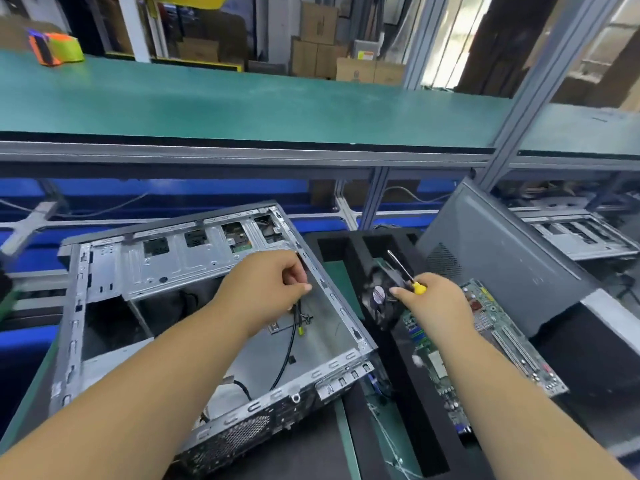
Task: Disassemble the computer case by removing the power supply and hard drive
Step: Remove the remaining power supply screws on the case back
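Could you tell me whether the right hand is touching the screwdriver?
Touching. The head view shows the right hand curled round the screwdriver, with its yellow handle end and shaft sticking out of the fist.

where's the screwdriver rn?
In the head view, right of centre: the right hand grips the yellow-handled screwdriver above the fan, just right of the open computer case.

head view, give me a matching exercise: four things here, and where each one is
Things:
1. screwdriver
2. black cable
3. motherboard
4. tape dispenser

Places:
A. on the far green shelf
B. inside the open case
C. in the right hand
D. right of the case, under the right forearm

Pairs: 1-C, 2-B, 3-D, 4-A
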{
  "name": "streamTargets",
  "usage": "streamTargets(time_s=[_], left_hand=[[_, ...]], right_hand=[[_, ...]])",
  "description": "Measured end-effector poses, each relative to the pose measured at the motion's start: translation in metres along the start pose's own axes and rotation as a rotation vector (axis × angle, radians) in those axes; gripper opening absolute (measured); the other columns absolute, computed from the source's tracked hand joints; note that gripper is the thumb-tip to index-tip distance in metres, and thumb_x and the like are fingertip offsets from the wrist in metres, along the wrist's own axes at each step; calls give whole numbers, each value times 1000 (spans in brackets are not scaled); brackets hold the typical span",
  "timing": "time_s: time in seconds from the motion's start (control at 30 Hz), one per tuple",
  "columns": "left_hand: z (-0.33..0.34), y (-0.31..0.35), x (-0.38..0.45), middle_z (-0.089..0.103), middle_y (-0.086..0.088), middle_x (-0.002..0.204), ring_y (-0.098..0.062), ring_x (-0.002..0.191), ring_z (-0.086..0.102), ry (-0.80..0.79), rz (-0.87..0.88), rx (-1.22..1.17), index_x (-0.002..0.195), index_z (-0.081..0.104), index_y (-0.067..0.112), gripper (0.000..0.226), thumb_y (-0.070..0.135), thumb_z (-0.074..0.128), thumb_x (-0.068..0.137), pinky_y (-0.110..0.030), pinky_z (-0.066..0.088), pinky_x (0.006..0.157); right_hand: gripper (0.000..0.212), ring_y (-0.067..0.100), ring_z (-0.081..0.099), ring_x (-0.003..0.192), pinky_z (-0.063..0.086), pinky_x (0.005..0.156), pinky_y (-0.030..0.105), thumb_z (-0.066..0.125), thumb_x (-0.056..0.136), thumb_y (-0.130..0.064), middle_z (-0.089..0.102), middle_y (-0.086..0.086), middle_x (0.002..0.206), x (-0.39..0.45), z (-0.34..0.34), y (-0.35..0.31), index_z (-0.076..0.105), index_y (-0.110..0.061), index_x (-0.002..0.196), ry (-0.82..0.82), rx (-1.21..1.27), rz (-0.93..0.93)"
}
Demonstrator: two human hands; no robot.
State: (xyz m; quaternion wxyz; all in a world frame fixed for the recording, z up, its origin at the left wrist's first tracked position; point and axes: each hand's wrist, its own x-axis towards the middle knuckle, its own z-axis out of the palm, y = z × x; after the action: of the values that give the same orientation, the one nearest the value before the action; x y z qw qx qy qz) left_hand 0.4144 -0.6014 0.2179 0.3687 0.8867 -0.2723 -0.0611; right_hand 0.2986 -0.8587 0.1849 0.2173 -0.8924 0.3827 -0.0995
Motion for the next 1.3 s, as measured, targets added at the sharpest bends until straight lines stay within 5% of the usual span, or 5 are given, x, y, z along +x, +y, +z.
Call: streamTargets(time_s=[0.23,0.6,0.77,1.03,1.3], left_hand=[[2,-6,-18,53,8,59,-11,58,49,97,-157,119,75,61,29,18,36,65,91,-27,40,58],[21,10,-64,62,12,82,-3,74,57,222,-329,87,87,65,35,11,26,65,91,-24,49,64],[28,15,-82,62,14,86,-4,81,58,259,-344,127,88,64,37,11,27,65,91,-24,48,72],[20,24,-111,64,12,85,-4,80,58,334,-330,77,86,67,36,12,25,65,90,-22,50,72],[-20,10,-145,64,12,88,-3,83,58,351,-219,1,89,67,33,14,20,64,91,-15,45,72]], right_hand=[[42,18,49,59,30,49,28,71,83,-50,56,0,68,41,61,24,48,-17,72,-172,-73,5],[46,25,50,66,32,52,31,69,83,-53,51,-1,74,58,104,46,49,-14,96,-416,-196,-49],[48,35,60,93,39,71,37,65,89,-46,65,16,103,67,83,39,50,-6,109,-359,-61,-98],[9,18,47,59,36,55,30,50,91,-21,57,2,73,38,23,-13,53,-16,84,-375,304,-288],[22,26,68,86,53,79,44,56,85,-16,65,0,90,-44,-15,-59,53,-24,105,-394,492,-384]])
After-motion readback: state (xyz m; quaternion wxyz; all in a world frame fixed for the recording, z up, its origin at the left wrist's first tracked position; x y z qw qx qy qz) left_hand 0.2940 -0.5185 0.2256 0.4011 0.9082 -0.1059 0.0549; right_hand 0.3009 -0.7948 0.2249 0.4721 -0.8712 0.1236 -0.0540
